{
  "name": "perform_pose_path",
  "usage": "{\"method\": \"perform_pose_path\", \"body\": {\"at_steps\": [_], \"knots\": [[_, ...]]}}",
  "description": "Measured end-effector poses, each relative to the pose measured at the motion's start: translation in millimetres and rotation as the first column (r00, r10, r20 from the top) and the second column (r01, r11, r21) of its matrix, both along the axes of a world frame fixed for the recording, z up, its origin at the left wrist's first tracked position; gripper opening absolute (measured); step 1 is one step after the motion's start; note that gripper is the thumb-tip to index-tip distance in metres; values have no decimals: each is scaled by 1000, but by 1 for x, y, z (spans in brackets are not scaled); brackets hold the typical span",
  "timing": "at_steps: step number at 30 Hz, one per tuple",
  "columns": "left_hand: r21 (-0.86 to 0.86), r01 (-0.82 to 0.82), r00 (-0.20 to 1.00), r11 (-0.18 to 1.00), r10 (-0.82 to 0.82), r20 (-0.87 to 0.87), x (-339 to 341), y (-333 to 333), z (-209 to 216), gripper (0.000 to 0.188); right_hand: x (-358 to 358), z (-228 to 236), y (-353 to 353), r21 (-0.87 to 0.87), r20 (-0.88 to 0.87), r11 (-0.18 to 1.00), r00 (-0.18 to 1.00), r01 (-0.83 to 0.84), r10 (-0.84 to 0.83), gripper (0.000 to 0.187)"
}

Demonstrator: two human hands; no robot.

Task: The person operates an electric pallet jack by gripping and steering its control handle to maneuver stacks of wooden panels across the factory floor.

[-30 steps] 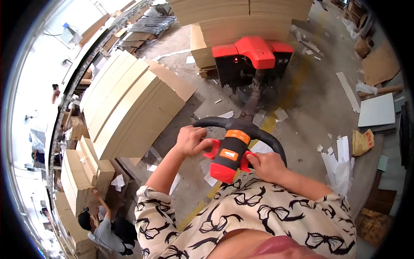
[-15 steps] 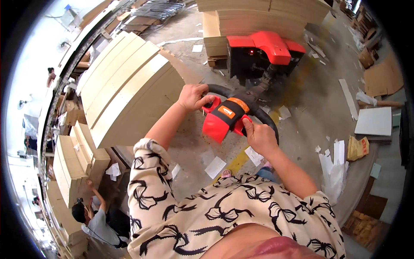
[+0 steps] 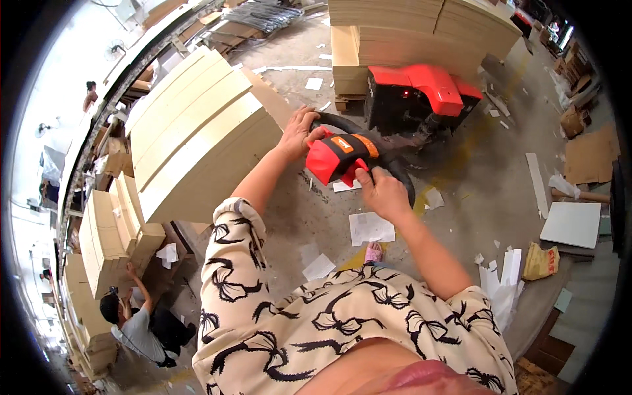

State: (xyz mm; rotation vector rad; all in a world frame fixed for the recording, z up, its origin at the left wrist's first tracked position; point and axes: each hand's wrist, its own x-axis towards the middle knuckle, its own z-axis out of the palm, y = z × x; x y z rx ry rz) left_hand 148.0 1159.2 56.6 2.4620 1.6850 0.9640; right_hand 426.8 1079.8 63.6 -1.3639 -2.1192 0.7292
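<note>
Both my hands are on the control handle (image 3: 324,161) of a red and black electric pallet truck (image 3: 421,85). My left hand (image 3: 299,135) wraps round the handle's left side, near its black loop. On the opposite side, my right hand (image 3: 385,196) is closed round the right grip, with its thumb by the red control. The handle's arm runs up to the truck body, which stands against a tall stack of cream boards (image 3: 421,49). How far the truck's forks reach under that load is hidden.
Left of the handle stands another stack of cream boards (image 3: 197,131). A person (image 3: 141,322) crouches beside a lower stack (image 3: 108,243) at lower left. Paper sheets (image 3: 372,228) and scraps litter the concrete floor. A yellow bag (image 3: 541,262) and cardboard (image 3: 591,155) lie at the right.
The handle and both hands have shifted left and swung a little. The truck body and board load now appear further right and slightly lower. Both hands still hold the handle.
</note>
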Motion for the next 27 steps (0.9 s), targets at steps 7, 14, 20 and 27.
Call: {"method": "perform_pose_path", "body": {"at_steps": [7, 14, 20, 27], "knots": [[-193, -66, 995, 979, 49, -91, 20, 58, 9, 61, 20, -3, 57, -61, -56, 996, 996, 73, -76, 67], [-281, -168, 984, 945, 144, -104, 39, 116, 16, 59, 22, -2, 111, -49, -69, 991, 989, 126, -129, 67], [-317, -141, 990, 938, 125, -72, 56, 156, 10, 68, 39, -6, 153, -129, 33, 981, 989, 145, -142, 67], [-235, -71, 982, 969, 26, -186, 108, 203, 4, 63, 99, -3, 195, -81, 105, 978, 978, 191, -183, 75]]}}
